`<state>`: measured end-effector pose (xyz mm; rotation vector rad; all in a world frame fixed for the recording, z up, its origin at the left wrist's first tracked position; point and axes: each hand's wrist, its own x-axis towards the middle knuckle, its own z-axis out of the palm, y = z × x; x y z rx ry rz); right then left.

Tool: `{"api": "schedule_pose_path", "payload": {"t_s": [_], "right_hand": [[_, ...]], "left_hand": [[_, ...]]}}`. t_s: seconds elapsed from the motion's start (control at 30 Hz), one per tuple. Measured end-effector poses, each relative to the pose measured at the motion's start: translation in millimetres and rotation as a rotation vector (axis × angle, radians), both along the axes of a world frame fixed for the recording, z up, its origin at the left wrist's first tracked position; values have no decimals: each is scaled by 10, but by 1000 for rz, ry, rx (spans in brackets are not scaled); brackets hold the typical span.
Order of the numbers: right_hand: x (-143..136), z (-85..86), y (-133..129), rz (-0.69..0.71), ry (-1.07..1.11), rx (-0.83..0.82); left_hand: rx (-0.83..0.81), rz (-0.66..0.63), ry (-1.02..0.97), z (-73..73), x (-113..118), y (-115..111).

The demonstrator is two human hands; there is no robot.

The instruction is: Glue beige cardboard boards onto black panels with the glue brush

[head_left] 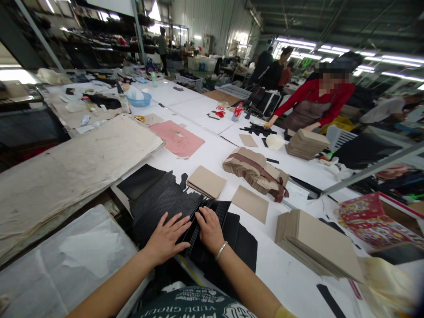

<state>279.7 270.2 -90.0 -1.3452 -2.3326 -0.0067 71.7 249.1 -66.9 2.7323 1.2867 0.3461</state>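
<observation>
A fanned stack of black die-cut sheets [159, 194] lies on the white table [212, 152] right in front of me. My left hand [167, 236] rests flat on the sheets, fingers spread. My right hand [209, 227], with a bracelet at the wrist, presses on the same black sheets beside it, fingertips at their edges. Neither hand grips anything. A small stack of brown cardboard squares [206, 181] sits just beyond my hands, and a single brown square [251, 203] lies to its right.
A thick cardboard stack [318, 245] lies at the right, a tied cardboard bundle [255, 170] further back. A pink sheet [178, 139] and large grey boards [76, 163] lie to the left. A person in red [314, 104] works across the table beside another cardboard stack [306, 143].
</observation>
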Motion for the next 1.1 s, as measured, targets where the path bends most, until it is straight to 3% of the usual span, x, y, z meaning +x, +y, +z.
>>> {"api": "schedule_pose_path", "payload": {"t_s": [1.1], "right_hand": [[-39,-26,20,3,-38,9]], "left_hand": [[-48,-3,-6,18,-10,0]]}}
